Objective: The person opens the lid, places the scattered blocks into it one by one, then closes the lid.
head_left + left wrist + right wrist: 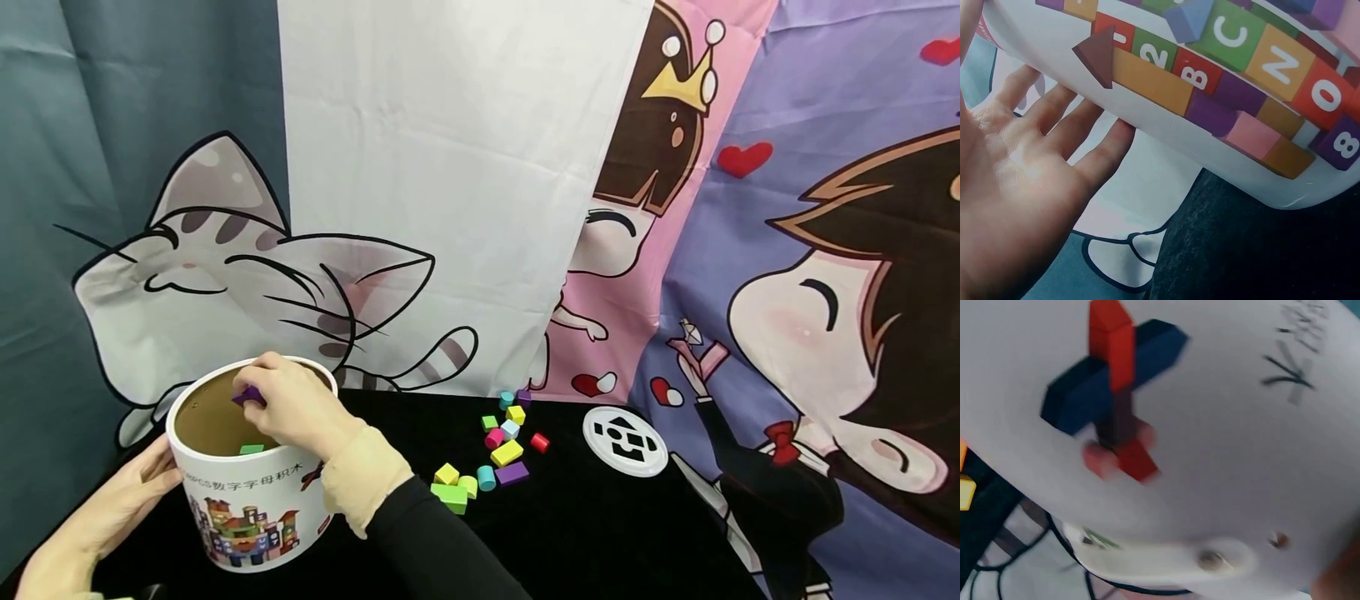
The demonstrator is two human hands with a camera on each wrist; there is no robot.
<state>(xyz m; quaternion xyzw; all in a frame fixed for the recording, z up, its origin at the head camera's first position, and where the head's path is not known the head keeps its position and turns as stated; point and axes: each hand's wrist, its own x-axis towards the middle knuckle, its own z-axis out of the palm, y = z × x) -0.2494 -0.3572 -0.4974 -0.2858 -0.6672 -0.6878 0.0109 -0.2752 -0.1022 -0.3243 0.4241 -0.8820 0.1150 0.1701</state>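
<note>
Head view: right hand (300,410) pinches purple block (250,396) at mouth of tub (306,518), left hand (120,504), fingers extended, touching its wall.

Can't tell if it's somebody's home or a small studio, but it's an indoor corner that looks set up like a kids' play spot. Big cartoon cloths hang right behind the black counter (600,533): a cat sheet (450,167), a pink sheet (622,308) and a purple sheet (697,275) with hearts. Plus there's a printed toy bucket (251,517), bright blocks (507,452) and a white lid (625,442) with shaped cutouts.
</note>
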